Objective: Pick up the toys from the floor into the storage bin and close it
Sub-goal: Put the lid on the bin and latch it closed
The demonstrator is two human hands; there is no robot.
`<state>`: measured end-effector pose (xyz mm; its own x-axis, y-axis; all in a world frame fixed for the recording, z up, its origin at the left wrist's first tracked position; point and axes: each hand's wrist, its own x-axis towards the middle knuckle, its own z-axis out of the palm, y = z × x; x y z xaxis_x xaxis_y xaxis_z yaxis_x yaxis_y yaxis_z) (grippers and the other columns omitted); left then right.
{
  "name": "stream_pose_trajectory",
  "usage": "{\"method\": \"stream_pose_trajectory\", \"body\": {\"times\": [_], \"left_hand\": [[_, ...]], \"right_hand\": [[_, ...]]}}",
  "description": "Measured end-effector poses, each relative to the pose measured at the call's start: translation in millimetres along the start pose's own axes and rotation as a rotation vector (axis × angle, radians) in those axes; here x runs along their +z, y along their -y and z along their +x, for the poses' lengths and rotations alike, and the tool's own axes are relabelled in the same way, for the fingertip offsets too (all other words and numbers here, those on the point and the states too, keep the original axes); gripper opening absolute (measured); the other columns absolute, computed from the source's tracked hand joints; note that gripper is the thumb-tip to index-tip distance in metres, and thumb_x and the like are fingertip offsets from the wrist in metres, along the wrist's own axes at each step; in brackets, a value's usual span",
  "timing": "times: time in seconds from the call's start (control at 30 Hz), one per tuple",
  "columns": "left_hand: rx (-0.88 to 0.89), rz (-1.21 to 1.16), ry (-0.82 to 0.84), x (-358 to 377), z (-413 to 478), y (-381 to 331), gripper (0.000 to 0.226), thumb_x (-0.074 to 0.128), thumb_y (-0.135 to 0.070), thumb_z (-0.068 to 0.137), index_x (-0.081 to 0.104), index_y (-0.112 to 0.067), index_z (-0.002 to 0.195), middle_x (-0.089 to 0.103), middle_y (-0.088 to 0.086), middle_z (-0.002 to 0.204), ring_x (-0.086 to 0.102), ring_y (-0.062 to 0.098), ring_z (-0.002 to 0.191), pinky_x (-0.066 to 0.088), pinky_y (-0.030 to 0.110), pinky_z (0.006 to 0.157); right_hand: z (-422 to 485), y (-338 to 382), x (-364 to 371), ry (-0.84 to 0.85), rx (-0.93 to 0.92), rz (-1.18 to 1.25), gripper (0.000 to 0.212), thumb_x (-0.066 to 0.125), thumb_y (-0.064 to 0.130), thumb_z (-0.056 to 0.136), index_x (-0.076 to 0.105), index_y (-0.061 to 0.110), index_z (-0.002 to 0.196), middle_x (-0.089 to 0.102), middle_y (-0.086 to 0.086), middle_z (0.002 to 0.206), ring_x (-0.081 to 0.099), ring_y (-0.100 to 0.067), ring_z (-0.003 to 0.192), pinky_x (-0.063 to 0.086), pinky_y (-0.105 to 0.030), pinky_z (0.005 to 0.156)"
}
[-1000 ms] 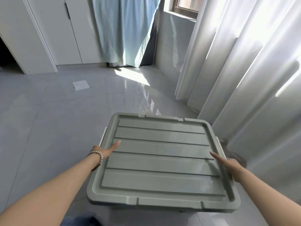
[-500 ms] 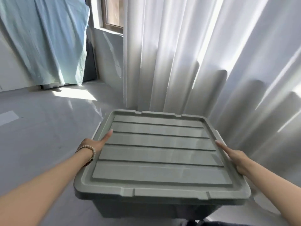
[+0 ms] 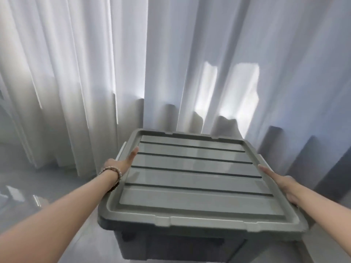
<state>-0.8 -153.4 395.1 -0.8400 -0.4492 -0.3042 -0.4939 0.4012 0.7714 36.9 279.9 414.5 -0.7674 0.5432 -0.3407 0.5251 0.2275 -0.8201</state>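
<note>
Now one lidded storage bin [image 3: 199, 188]; left hand [image 3: 121, 164], right hand [image 3: 281, 184] fingers gripping its sides.

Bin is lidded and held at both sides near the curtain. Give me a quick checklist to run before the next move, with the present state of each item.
1. Lid lies flat on the bin: ok.
2. Lid latched all round: cannot tell, the side clips are hidden.
3. Left hand on the lid's left edge: ok.
4. Right hand on the lid's right edge: ok.
5. Toys left on the floor: none in view, but little floor shows.
6. Curtain clear of the bin: cannot tell.
</note>
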Motion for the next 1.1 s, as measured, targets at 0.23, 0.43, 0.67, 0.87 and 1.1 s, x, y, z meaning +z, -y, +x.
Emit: {"method": "stream_pose_trajectory", "body": {"times": [0.23,0.43,0.67,0.87,1.1], "left_hand": [[0.065,0.133,0.119,123.5,-12.8,-38.6,0.112,0.042,-0.086,0.061,0.048,0.008,0.122,0.049,0.010,0.074,0.049,0.024,0.073,0.037,0.030,0.061],[0.103,0.182,0.184,228.5,-33.4,-56.3,0.110,0.041,-0.090,0.056,0.054,0.007,0.109,0.054,0.013,0.082,0.054,0.027,0.079,0.042,0.032,0.070],[0.075,0.201,0.207,313.1,-45.5,-38.4,0.107,0.035,-0.093,0.053,0.058,0.005,0.092,0.060,0.016,0.079,0.059,0.032,0.075,0.042,0.033,0.060],[0.063,0.201,0.164,354.6,-36.3,-14.7,0.096,0.038,-0.089,0.060,0.057,0.003,0.080,0.058,0.016,0.073,0.058,0.032,0.072,0.040,0.034,0.059],[0.052,0.198,0.178,390.9,-23.1,11.9,0.096,0.040,-0.089,0.058,0.061,-0.001,0.090,0.061,0.015,0.078,0.057,0.031,0.071,0.042,0.033,0.061]], "right_hand": [[36.3,-69.3,-84.0,-0.128,0.078,0.096,0.108,0.075,0.068,0.047,0.055,-0.010,0.119,0.061,-0.015,0.085,0.056,-0.026,0.073,0.044,-0.035,0.078],[63.7,-150.2,-153.0,-0.201,0.235,0.185,0.095,0.075,0.066,0.043,0.065,-0.004,0.105,0.070,-0.019,0.091,0.068,-0.030,0.079,0.053,-0.034,0.067],[94.6,-209.3,-190.2,-0.220,0.284,0.110,0.079,0.071,0.061,0.066,0.063,-0.004,0.111,0.068,-0.015,0.083,0.065,-0.027,0.080,0.051,-0.033,0.069],[146.0,-260.5,-191.7,-0.153,0.327,0.002,0.115,0.073,0.080,0.038,0.057,0.003,0.122,0.066,-0.014,0.113,0.062,-0.030,0.104,0.047,-0.043,0.098],[203.6,-306.1,-185.4,-0.067,0.369,0.018,0.110,0.069,0.082,0.045,0.056,0.009,0.126,0.063,-0.011,0.122,0.059,-0.028,0.112,0.043,-0.043,0.103]]}}
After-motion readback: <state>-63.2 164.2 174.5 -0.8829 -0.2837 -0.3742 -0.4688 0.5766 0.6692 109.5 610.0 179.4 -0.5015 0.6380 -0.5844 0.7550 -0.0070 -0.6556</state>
